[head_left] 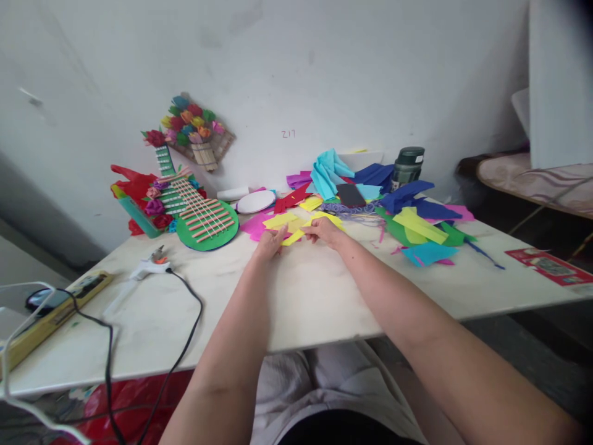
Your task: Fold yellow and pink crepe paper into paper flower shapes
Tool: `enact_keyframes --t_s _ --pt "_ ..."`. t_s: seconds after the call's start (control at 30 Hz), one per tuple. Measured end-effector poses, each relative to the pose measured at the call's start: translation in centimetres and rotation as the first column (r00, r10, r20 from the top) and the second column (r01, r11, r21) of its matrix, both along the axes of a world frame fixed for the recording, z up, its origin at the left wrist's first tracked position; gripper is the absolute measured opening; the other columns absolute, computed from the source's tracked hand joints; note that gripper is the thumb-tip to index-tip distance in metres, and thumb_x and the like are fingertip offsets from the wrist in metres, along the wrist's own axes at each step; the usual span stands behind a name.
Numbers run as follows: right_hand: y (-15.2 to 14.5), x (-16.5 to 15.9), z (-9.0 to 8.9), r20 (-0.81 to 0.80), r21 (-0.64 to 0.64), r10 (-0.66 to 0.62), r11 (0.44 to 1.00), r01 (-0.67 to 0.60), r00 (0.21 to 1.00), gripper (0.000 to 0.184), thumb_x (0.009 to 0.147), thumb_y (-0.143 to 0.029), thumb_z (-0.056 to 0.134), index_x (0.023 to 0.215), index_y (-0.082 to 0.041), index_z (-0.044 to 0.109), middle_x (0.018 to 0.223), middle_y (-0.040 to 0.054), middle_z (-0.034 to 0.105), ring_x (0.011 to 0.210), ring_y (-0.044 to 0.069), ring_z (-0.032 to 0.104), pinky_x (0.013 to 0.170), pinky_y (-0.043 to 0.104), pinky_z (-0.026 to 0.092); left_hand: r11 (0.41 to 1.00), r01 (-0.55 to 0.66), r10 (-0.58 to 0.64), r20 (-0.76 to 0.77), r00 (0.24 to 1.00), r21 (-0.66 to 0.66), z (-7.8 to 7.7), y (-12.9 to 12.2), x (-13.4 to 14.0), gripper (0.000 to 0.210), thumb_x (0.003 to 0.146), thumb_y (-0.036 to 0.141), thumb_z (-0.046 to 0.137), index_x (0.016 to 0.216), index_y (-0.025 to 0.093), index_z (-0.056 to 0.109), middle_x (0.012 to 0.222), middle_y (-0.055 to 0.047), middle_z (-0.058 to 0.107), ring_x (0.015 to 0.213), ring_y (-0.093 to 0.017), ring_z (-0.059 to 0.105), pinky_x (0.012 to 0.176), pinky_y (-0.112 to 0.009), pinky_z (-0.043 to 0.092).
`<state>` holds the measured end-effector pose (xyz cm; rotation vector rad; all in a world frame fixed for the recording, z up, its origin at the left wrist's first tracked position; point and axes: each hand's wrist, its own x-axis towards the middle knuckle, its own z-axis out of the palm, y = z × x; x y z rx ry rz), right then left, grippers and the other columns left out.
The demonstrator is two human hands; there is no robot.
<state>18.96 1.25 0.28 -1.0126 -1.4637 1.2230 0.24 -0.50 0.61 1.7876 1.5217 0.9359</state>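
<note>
My left hand (272, 241) and my right hand (323, 231) are close together over the middle of the table. Between them is a narrow piece of yellow crepe paper (293, 237); the fingers of both hands are closed at its ends. More yellow paper (280, 220) lies flat just beyond my hands, with pink paper (252, 227) to its left. Behind lie red paper (293, 198), a crumpled light-blue sheet (330, 173) and a dark phone-like slab (351, 195). My fingertips are partly hidden.
A green paper guitar-shaped craft (207, 238) leans at the left, near a glue gun (154, 264) with a black cord. A power strip (60, 315) lies at the left edge. Several coloured sheets, a dark-green bottle (407, 165) and a red printed sheet (551, 267) are on the right.
</note>
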Motion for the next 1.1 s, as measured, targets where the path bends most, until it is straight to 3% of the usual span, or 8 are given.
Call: enact_keyframes --t_s 0.07,0.17,0.37,0.6,0.9,1.1 --pt "0.1 0.1 -0.1 0.0 0.006 -0.003 1.0 0.003 1.0 0.026 0.066 -0.023 0.071 0.051 -0.011 0.054 0.044 -0.0012 0.056 0.034 0.005 0.044 0.037 0.018 0.038 0.998 -0.036 0.034 0.062 0.997 0.043 -0.1 0.2 -0.2 0.063 0.074 0.069 0.036 0.04 0.017 0.045 0.036 -0.002 0.042 0.038 -0.01 0.039 0.043 -0.024 0.028" --pt "0.1 0.1 -0.1 0.005 0.01 0.012 1.0 -0.012 1.0 0.028 0.064 -0.026 0.073 0.051 -0.012 0.053 0.044 -0.0009 0.056 0.034 0.005 0.044 0.037 0.017 0.038 0.993 0.037 -0.051 0.12 0.992 0.111 -0.2 0.2 -0.1 0.055 0.07 0.066 0.047 0.049 0.015 0.051 0.043 0.001 0.044 0.043 -0.008 0.038 0.044 -0.022 0.026" --pt "-0.6 -0.4 0.2 0.019 -0.026 0.039 0.999 -0.038 0.999 0.029 0.064 -0.022 0.073 0.05 -0.012 0.051 0.045 0.0 0.058 0.035 0.006 0.046 0.037 0.018 0.039 0.978 0.204 -0.207 0.194 0.959 0.037 -0.3 -0.2 1.0 0.043 0.058 0.054 0.068 0.064 0.014 0.053 0.049 0.005 0.044 0.042 -0.006 0.036 0.041 -0.02 0.026" --pt "-0.5 -0.6 -0.3 -0.015 -0.093 0.073 0.993 -0.074 0.997 0.027 0.062 -0.031 0.075 0.058 -0.012 0.056 0.048 0.0013 0.06 0.038 0.007 0.049 0.036 0.018 0.04 0.98 0.199 -0.197 0.224 0.954 0.014 0.0 -0.4 1.3 0.042 0.053 0.051 0.072 0.06 0.015 0.051 0.051 0.005 0.045 0.043 -0.005 0.038 0.041 -0.02 0.031" --pt "-0.3 -1.2 -0.7 -0.064 -0.098 0.005 0.995 -0.011 0.998 0.022 0.055 -0.021 0.075 0.052 -0.012 0.055 0.041 -0.0014 0.055 0.034 0.007 0.046 0.036 0.018 0.037 0.972 0.213 -0.227 0.158 0.961 0.099 -0.4 -0.1 1.6 0.041 0.055 0.05 0.071 0.06 0.015 0.049 0.049 0.006 0.043 0.042 -0.005 0.037 0.041 -0.02 0.029" --pt "0.0 -1.2 -0.9 -0.119 -0.193 0.023 0.98 -0.046 0.993 0.023 0.057 -0.022 0.075 0.054 -0.012 0.054 0.043 0.0006 0.057 0.034 0.008 0.046 0.035 0.02 0.037 0.969 0.22 -0.238 0.188 0.953 0.11 -0.6 0.2 1.6 0.039 0.057 0.048 0.07 0.061 0.015 0.049 0.049 0.005 0.044 0.044 -0.005 0.037 0.041 -0.019 0.032"
